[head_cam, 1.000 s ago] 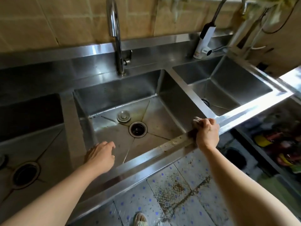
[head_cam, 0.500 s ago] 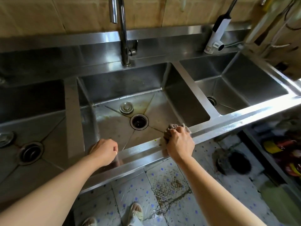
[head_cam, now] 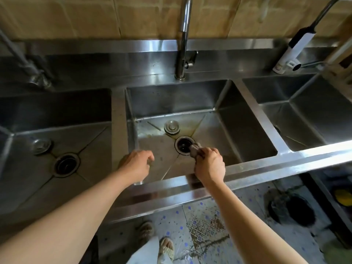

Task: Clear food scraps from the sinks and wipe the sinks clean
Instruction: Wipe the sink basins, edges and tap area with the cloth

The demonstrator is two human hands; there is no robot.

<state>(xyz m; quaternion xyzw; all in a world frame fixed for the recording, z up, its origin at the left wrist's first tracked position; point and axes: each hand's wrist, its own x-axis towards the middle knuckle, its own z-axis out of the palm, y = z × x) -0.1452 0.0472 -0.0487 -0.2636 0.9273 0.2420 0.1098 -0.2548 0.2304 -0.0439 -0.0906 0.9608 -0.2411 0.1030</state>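
Moving off the front rim, our right hand (head_cam: 209, 165) now grips the rag (head_cam: 194, 149) over the middle sink (head_cam: 245, 128) drain (head_cam: 183, 145); our left hand (head_cam: 136, 164) hovers loosely curled, empty. Basin wiping comes next.

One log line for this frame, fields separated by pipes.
stage: wiping middle sink | right hand: grips rag near drain | left hand: holds nothing | stopper: out

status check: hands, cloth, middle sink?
Right hand grips cloth over middle sink drain. Left hand loosely curled, empty. Stopper loose behind drain.
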